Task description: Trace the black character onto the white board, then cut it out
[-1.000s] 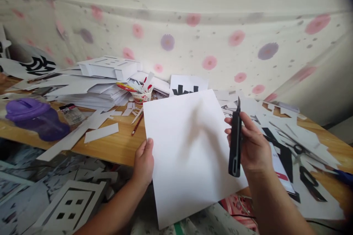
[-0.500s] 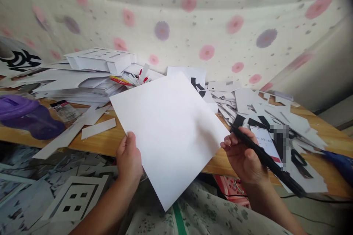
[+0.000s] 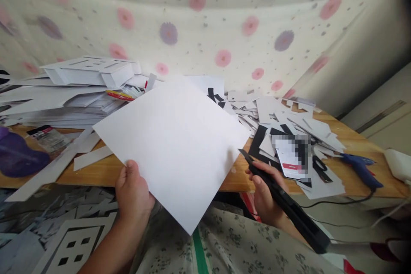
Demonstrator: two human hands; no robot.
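Note:
A white sheet of card [image 3: 173, 150] is held up, tilted, over the table's front edge, one corner pointing down towards my lap. My left hand [image 3: 133, 190] is closed on its lower left edge, thumb on top and fingers hidden beneath. In my right hand [image 3: 268, 188] is a black utility knife [image 3: 282, 199], gripped along its handle. Its blade points up and left, close to the sheet's right corner; whether it touches the card I cannot tell. A shadow falls on the card near that corner.
On the wooden table [image 3: 102, 175], a phone [image 3: 285, 158], scissors [image 3: 321, 169] and a blue glue gun [image 3: 361, 169] lie to the right among paper scraps [image 3: 298, 120]. White sheets [image 3: 58, 102] are stacked left, near a purple container [image 3: 22, 154]. Cut card pieces [image 3: 73, 244] lie below.
The view has swung right, bringing the glue gun fully into sight. My right hand has turned the knife so its blade tip shows by the sheet's right corner; the left hand keeps its hold.

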